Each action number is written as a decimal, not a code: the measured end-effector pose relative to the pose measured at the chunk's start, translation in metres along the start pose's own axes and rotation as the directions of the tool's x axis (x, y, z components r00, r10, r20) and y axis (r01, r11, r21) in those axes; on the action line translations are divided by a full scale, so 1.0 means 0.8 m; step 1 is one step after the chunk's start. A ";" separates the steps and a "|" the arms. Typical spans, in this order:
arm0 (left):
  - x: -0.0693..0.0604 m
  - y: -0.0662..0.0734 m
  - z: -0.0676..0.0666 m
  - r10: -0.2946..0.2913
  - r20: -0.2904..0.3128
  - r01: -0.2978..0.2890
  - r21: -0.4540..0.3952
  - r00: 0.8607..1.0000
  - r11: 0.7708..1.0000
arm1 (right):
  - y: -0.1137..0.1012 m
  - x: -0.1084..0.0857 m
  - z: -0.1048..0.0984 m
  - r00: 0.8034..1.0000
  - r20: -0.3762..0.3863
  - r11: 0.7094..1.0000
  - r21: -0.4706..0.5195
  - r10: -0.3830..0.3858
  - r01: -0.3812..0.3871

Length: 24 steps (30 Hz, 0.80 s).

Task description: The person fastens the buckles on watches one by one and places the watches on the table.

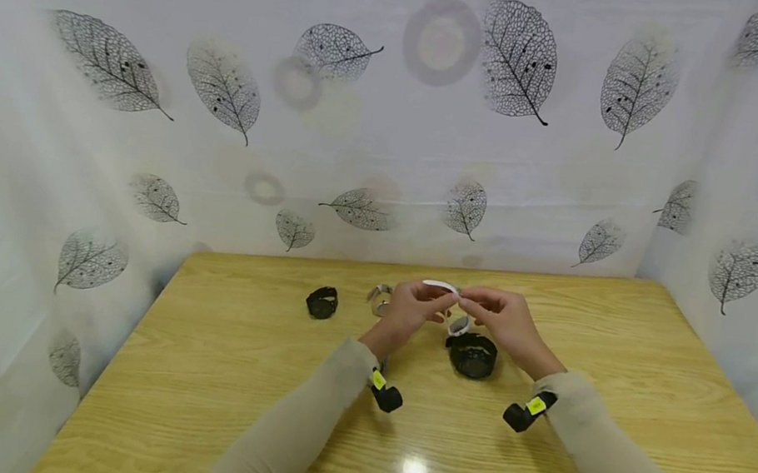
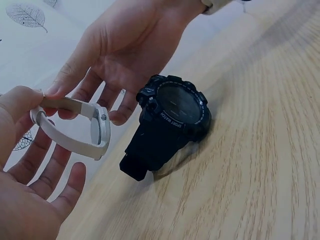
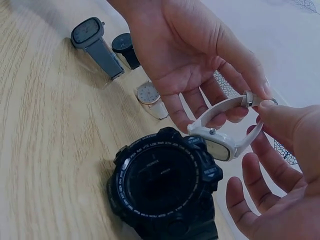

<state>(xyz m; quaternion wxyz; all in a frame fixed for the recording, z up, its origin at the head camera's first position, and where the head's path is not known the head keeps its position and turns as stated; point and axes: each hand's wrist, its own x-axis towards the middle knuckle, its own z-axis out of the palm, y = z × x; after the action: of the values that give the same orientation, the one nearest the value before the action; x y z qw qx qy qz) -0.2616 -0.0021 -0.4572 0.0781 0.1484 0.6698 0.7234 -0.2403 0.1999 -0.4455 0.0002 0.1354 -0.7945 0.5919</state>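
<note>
A white wristwatch [image 1: 459,325] hangs between both hands, its strap bent into a loop and its face at the bottom. My left hand [image 1: 412,306] pinches the strap near its joined ends with thumb and forefinger. From the other side my right hand [image 1: 504,322] pinches the strap close by. A small metal buckle or loop shows on the strap [image 3: 227,105] in the right wrist view. The remaining fingers of each hand spread loosely around it. Just below, a large black sport watch [image 2: 170,115] rests on the table, apart from the hands.
The wooden table [image 1: 204,409] also bears a black watch [image 1: 322,302] at the left and a round-faced, light-strapped watch [image 3: 148,93]. A grey watch [image 3: 87,31] lies near the left arm. Leaf-patterned sheeting [image 1: 380,144] stands behind and along the sides.
</note>
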 end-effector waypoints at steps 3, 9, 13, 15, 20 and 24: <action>0.000 0.000 0.002 0.014 -0.013 -0.013 0.020 1.000 1.000 | 0.000 -0.001 -0.004 1.000 0.022 1.000 -0.014 0.012 -0.012; 0.001 0.003 0.006 0.055 -0.041 -0.052 0.082 0.998 0.995 | -0.011 0.007 -0.017 1.000 0.027 0.997 -0.078 -0.005 0.007; 0.002 0.005 0.008 0.087 -0.038 -0.079 0.170 0.995 0.982 | -0.032 0.017 -0.019 0.996 0.063 0.985 -0.158 -0.062 0.071; 0.002 0.006 0.008 0.103 -0.030 -0.095 0.205 0.994 0.974 | -0.041 0.022 -0.018 0.991 0.097 0.973 -0.200 -0.095 0.113; 0.003 0.004 0.010 0.132 -0.018 -0.125 0.221 0.991 0.967 | -0.053 0.030 -0.010 0.971 0.174 0.936 -0.283 -0.163 0.208; 0.003 0.002 0.011 0.149 -0.033 -0.138 0.221 0.988 0.965 | -0.056 0.031 -0.005 0.958 0.202 0.914 -0.310 -0.205 0.261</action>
<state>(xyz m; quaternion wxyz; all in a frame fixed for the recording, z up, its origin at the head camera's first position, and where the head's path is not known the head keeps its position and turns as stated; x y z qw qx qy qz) -0.2608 0.0070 -0.4547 -0.0079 0.1862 0.7344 0.6526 -0.2548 0.1868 -0.3978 0.0280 0.2761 -0.8584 0.4314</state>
